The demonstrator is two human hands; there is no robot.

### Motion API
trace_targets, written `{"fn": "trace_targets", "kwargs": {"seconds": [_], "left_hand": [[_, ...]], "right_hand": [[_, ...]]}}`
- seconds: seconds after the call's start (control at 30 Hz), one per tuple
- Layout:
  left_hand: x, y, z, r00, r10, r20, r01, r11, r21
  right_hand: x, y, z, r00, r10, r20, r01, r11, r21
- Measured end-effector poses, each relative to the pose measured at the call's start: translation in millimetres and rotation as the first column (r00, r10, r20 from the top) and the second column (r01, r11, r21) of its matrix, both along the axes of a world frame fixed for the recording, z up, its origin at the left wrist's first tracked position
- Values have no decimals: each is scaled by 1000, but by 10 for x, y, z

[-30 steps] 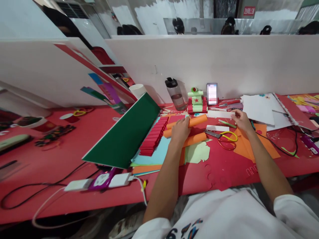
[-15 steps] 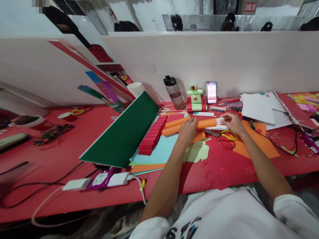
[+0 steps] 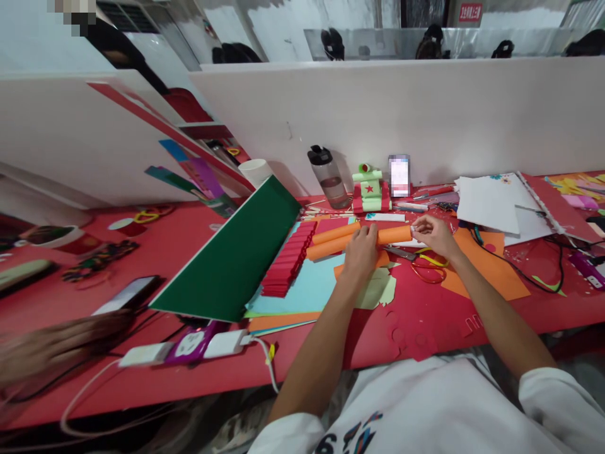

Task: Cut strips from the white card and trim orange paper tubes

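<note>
My left hand (image 3: 362, 249) is closed over a long orange paper tube (image 3: 394, 235), which lies slantwise above the sheets. At the tube's right end my right hand (image 3: 433, 234) has its thumb and fingertips together; a small white bit shows there, too small to name. Another orange tube (image 3: 333, 232) lies alongside on the left. Scissors with yellow and red handles (image 3: 428, 260) rest just below my right hand. A red folded-paper strip (image 3: 289, 258) lies on light blue sheets (image 3: 314, 287). Pale green paper (image 3: 378, 290) is partly under my left wrist.
A green board (image 3: 231, 252) leans left of the papers. Behind stand a water bottle (image 3: 329, 180), a green-and-red paper model (image 3: 371, 189) and a phone (image 3: 399, 175). A co-worker's blurred hand (image 3: 61, 343) is at far left by another phone (image 3: 127, 295). Cables and a power strip (image 3: 191, 340) lie in front.
Less white shows at the orange tube's right end, and my right hand is closer to it. A co-worker's hand and a phone have appeared at the left.
</note>
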State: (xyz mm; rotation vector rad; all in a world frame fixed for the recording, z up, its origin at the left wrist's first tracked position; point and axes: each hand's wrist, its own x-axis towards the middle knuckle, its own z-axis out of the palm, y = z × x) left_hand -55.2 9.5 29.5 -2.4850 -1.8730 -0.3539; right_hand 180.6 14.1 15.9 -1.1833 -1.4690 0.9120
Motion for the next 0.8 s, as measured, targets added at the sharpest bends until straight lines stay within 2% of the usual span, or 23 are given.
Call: {"fn": "trace_targets", "kwargs": {"seconds": [0.17,0.27,0.43,0.57,0.8], "left_hand": [[9,0,-40,1000,23,16,-23,1000,10],[-23,33,-42,987,-29,159,21,998,53],[-59,103,-37,903,-148,403,101,986,135],[-50,126,-78,897,-141,418,104,989,109],[-63,150,-127,898,-71,434,31,995,99]], "right_hand": [[-36,-7,-45,1000,24,19,-23,1000,-16],[1,17,-46,1000,10,-8,-10,1000,-18],[133,54,-17,995,-47,-91,47,999,-10],[200,67,-27,994,-36,-102,34,999,-14],[163,51,-17,991,42,-125,-49,997,-53]]}}
